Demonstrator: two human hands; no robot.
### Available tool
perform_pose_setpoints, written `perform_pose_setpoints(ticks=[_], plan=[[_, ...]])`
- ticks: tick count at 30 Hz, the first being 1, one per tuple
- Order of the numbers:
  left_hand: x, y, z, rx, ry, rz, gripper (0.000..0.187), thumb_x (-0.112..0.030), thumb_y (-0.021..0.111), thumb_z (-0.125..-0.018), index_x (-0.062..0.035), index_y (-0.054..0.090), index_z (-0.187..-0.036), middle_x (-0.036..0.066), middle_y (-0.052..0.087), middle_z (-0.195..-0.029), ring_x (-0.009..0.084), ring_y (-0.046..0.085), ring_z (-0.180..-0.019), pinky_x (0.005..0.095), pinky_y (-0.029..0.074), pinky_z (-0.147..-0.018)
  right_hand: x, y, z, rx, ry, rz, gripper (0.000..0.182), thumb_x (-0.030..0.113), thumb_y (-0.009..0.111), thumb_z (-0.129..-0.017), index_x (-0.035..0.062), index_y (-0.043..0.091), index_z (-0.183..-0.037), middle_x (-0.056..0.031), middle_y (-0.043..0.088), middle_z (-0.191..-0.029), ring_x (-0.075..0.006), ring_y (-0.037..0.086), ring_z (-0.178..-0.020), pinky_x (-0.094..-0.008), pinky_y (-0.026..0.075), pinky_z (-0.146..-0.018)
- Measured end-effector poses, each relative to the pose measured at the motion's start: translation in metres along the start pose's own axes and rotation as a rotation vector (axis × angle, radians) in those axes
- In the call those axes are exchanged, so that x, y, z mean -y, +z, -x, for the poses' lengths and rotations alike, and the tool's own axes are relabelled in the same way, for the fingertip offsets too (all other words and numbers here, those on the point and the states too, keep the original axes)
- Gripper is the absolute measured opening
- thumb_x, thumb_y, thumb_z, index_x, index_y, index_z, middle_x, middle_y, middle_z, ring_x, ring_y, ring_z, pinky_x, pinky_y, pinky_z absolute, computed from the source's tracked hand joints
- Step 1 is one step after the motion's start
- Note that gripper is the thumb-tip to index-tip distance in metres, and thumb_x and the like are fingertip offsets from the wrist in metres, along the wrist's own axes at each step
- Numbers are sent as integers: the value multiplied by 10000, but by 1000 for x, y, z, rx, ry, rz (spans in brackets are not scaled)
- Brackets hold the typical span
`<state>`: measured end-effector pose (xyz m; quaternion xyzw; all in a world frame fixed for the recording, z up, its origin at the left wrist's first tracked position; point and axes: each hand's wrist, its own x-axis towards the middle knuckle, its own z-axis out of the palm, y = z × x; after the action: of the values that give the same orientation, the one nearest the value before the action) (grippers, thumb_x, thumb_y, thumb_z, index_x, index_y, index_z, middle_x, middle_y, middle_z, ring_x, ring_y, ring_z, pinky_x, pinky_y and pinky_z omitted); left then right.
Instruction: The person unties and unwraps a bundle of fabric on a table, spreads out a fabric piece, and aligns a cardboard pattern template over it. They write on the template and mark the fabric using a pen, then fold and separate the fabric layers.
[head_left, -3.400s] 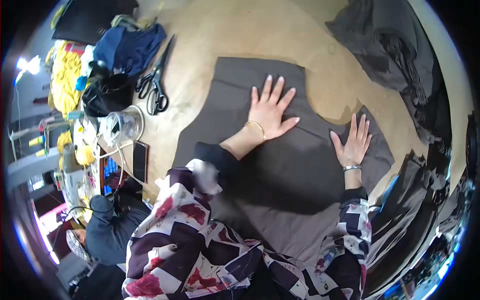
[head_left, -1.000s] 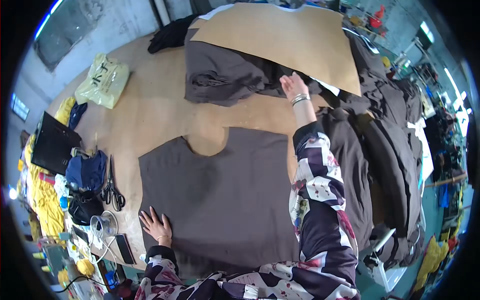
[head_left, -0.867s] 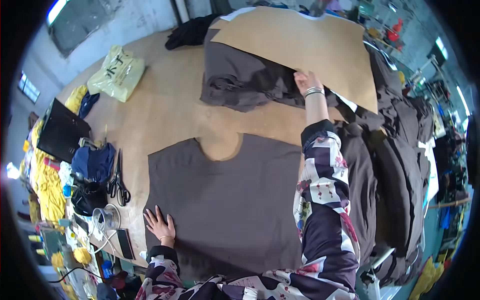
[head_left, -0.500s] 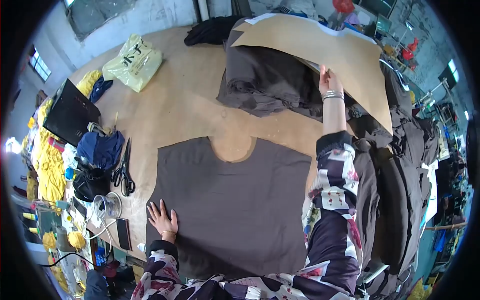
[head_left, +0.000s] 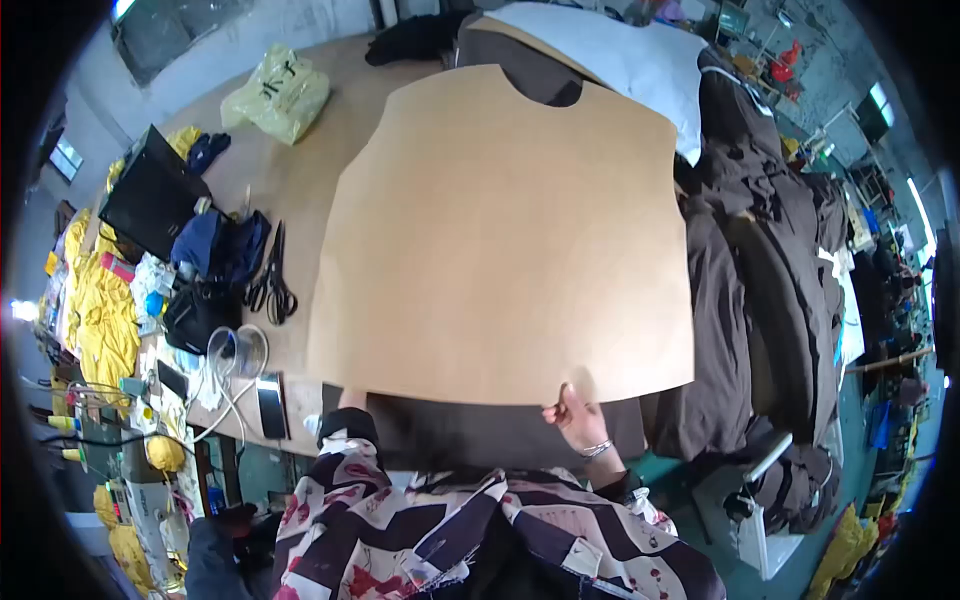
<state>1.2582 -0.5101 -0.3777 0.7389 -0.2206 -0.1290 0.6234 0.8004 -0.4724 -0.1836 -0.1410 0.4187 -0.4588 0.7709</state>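
Observation:
A large tan cardboard garment pattern [head_left: 500, 250] with a curved neckline notch hangs over the dark brown cut cloth piece [head_left: 450, 430], covering most of it. Pinched between the thumb and fingers of my right hand [head_left: 580, 420] is the pattern's lower edge, right of its middle. My left hand [head_left: 353, 398] reaches under the pattern's lower left corner; only the wrist shows, so its fingers are hidden. Behind the pattern lies a stack of folded brown cloth [head_left: 520, 65], topped by a white sheet [head_left: 640, 60].
Black scissors [head_left: 272, 285] lie left of the pattern, near a phone [head_left: 271, 406] and a clear round container [head_left: 238, 350]. A black box [head_left: 155, 195] and a yellow plastic bag [head_left: 278, 95] stand farther back. Brown garments [head_left: 780, 300] hang at the right.
My right hand has brought the cardboard pattern from the far stack toward me, over the brown cloth piece. My left hand has gone from flat on the cloth to beneath the pattern.

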Motion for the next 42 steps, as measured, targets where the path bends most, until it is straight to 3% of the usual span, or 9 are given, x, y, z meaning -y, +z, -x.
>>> perform_pose_setpoints(ticks=[3,5,8,11,18,23,29,36,42], plan=[[-104,-60,-6,589,-570,598,759,-628,311,-897,6,470,-1282,114,527,-1267,235,509,-1151,356,382,-992,-59,-36,35,-21,114,133,261,259,517,-947,17,552,-1037,-120,630,-869,-224,639,-771,-318,522,-656],[-114,-88,4,838,-653,754,652,-553,305,-934,-15,499,-1248,120,571,-1196,211,535,-1101,350,397,-971,-92,-55,54,-19,152,230,267,265,521,-944,25,553,-1056,-118,635,-886,-215,634,-779,-321,523,-674],[-102,-98,18,936,-484,207,358,-286,488,-928,-5,545,-1142,89,619,-1070,156,581,-972,287,462,-838,-134,-94,68,-37,263,309,269,267,534,-937,33,569,-1065,-104,646,-912,-200,644,-808,-314,539,-702],[-95,-103,45,771,-186,-225,289,-155,549,-899,9,539,-1137,64,631,-998,122,586,-908,265,463,-785,-150,-105,78,-108,200,355,261,253,533,-938,33,565,-1073,-104,651,-903,-202,647,-781,-310,541,-687],[-108,-114,62,602,11,150,246,-62,551,-892,10,541,-1127,70,626,-1019,136,579,-938,249,449,-828,-138,-68,90,-211,84,405,223,175,532,-936,11,552,-1086,-99,654,-890,-189,655,-725,-269,550,-620],[-109,-125,42,598,-53,123,292,-75,561,-889,32,514,-1157,75,619,-1045,154,575,-971,266,444,-857,-146,-49,106,-169,-22,552,209,152,519,-938,-2,552,-1075,-96,652,-841,-181,658,-734,-278,558,-622],[-51,-151,38,546,-46,-277,442,-71,634,-821,92,476,-1201,153,627,-1023,185,603,-924,287,472,-801,-187,-81,107,-206,330,134,279,181,552,-922,-16,519,-1116,-150,619,-994,-249,646,-876,-330,550,-748],[-59,-152,43,556,-8,-232,325,-28,600,-824,54,520,-1128,113,636,-992,169,611,-896,269,474,-780,-180,-99,112,63,349,-18,246,173,529,-930,-29,552,-1067,-160,631,-971,-241,646,-878,-303,550,-751],[-75,-149,44,581,-171,-239,253,0,578,-813,18,550,-1064,102,646,-964,153,614,-883,259,473,-757,-175,-97,116,-76,462,135,231,135,510,-936,-32,536,-1094,-179,624,-992,-261,642,-898,-323,551,-774]])
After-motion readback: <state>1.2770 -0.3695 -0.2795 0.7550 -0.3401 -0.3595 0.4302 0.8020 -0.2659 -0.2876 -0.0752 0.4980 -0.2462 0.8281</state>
